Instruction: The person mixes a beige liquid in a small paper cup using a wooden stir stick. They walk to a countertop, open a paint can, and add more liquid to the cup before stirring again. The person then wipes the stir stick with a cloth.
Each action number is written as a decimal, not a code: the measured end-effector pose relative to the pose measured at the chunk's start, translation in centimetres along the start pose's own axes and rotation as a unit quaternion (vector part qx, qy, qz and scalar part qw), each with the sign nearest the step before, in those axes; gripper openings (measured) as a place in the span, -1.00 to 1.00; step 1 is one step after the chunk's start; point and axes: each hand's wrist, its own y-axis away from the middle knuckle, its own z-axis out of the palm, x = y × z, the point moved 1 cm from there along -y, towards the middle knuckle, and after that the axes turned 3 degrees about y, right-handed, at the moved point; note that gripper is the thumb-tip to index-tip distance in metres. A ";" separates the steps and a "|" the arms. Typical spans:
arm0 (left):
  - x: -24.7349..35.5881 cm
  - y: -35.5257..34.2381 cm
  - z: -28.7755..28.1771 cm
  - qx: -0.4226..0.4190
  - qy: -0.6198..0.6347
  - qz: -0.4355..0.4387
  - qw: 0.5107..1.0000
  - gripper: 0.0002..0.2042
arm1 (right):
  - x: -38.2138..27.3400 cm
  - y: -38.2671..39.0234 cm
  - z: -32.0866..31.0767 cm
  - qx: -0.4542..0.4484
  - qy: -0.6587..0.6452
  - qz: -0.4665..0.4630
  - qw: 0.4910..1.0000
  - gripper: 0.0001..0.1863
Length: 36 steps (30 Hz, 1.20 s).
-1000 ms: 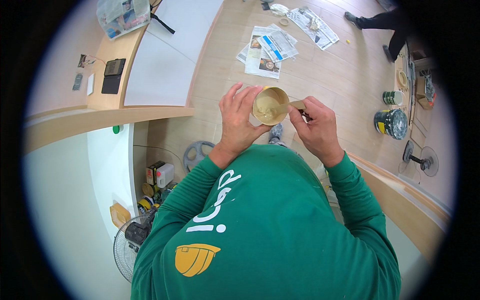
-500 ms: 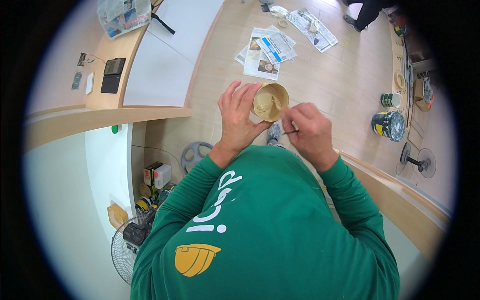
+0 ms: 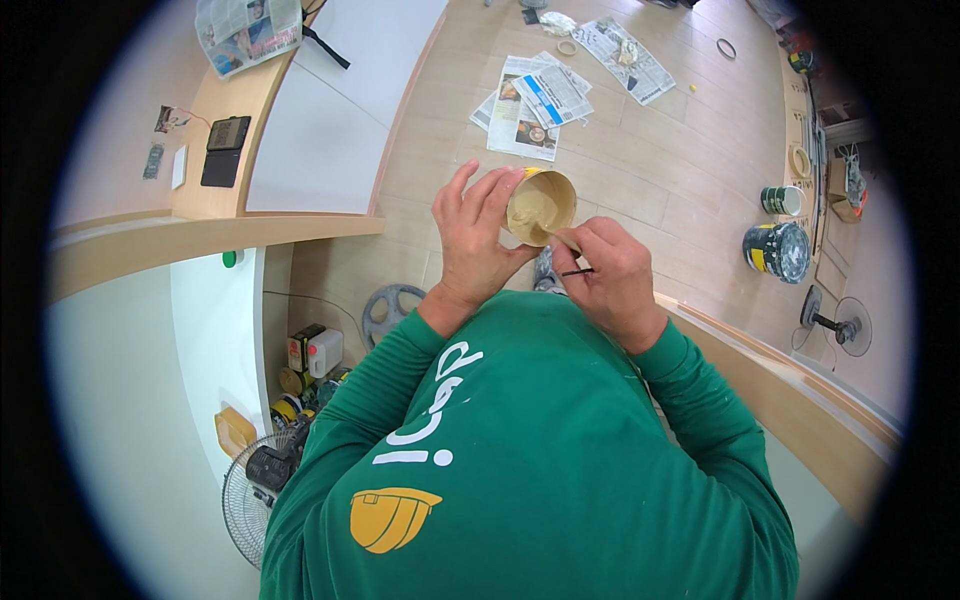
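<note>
The open can (image 3: pixel 566 194) is up in front of your chest, tilted so its mouth shows the beige paste (image 3: pixel 531 207) inside. Your left grip (image 3: pixel 476 226) is curved round its left side, fingers and thumb against the wall; your right grip (image 3: pixel 612 275) is pinched closed on a flat tool (image 3: pixel 567 241) that reaches to the can's near right rim. Beyond them, the pale plank floor (image 3: pixel 640 165) carries overlapping newspapers (image 3: pixel 540 100), with a tape roll (image 3: pixel 568 47) farther off. On the right, a large dark bucket (image 3: pixel 777 251) lies near a smaller tub (image 3: pixel 780 201). To your left, a dark folding case (image 3: pixel 226 150) rests on the wooden surface (image 3: pixel 245 103); near left stands a wire-caged fan (image 3: pixel 262 475).
</note>
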 end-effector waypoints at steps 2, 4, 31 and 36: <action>0.0 0.1 0.0 0.000 0.005 -0.006 1.000 -0.03 | -0.3 0.3 0.3 -0.001 -0.043 0.022 0.999 -0.91; 0.1 0.1 0.0 -0.002 0.016 -0.015 1.000 -0.03 | -0.2 -0.2 -0.5 0.005 -0.053 0.049 0.997 -0.90; -3.4 -3.7 1.6 -0.022 0.086 -0.024 0.996 -0.05 | 2.4 -6.0 0.1 -0.048 -0.048 0.003 0.998 -0.87; -4.1 -6.5 4.2 -0.045 0.100 -0.017 0.994 -0.05 | 6.5 -9.5 -3.7 -0.105 -0.088 0.148 0.979 -0.88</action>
